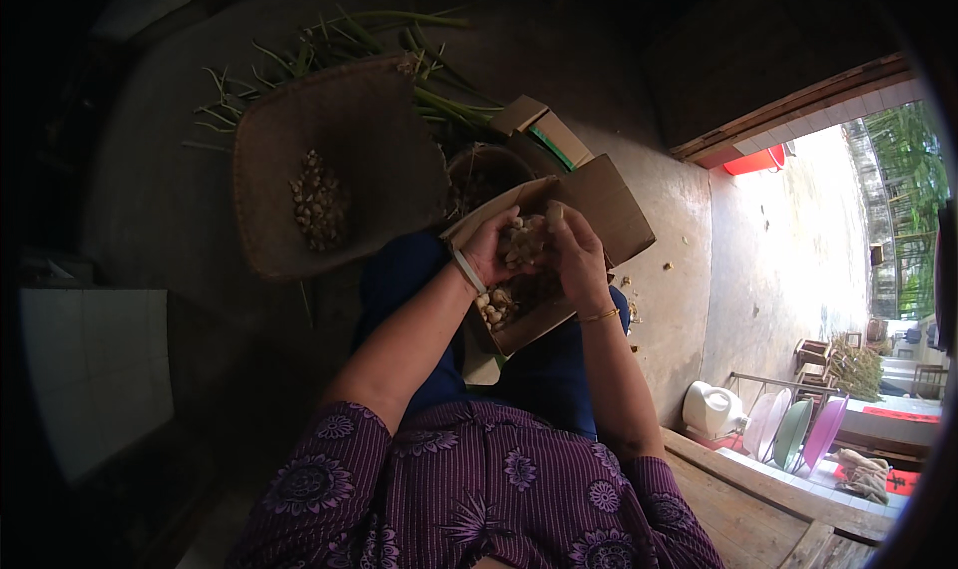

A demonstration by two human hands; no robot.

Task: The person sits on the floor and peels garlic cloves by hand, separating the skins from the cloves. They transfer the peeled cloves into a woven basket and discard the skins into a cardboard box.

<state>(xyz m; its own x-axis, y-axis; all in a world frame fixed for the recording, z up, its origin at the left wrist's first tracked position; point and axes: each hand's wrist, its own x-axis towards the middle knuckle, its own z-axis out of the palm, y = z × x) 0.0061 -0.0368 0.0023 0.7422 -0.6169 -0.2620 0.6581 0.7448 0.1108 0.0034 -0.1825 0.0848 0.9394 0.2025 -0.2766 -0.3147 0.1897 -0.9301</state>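
Note:
Over an open cardboard box [535, 329] on my lap, both my hands meet around a clump of pale bulbs [524, 241], which look like garlic. My left hand [490, 248] cups the clump from the left, wearing a pale bracelet at the wrist. Fingers of my right hand [578, 248] pinch a small pale piece at the clump's right side. More whitish bulbs [495, 307] lie in the box's near corner. To the left, a woven scoop-shaped basket [262, 195] holds a heap of small pale cloves [318, 202].
Beyond the basket, long green stalks [441, 105] lie on the floor. A round container [494, 161] and another carton [557, 135] stand behind the box. Bits of debris [627, 281] are scattered at right. A white jug [711, 410] and colored basins [793, 434] stand near the wooden doorway.

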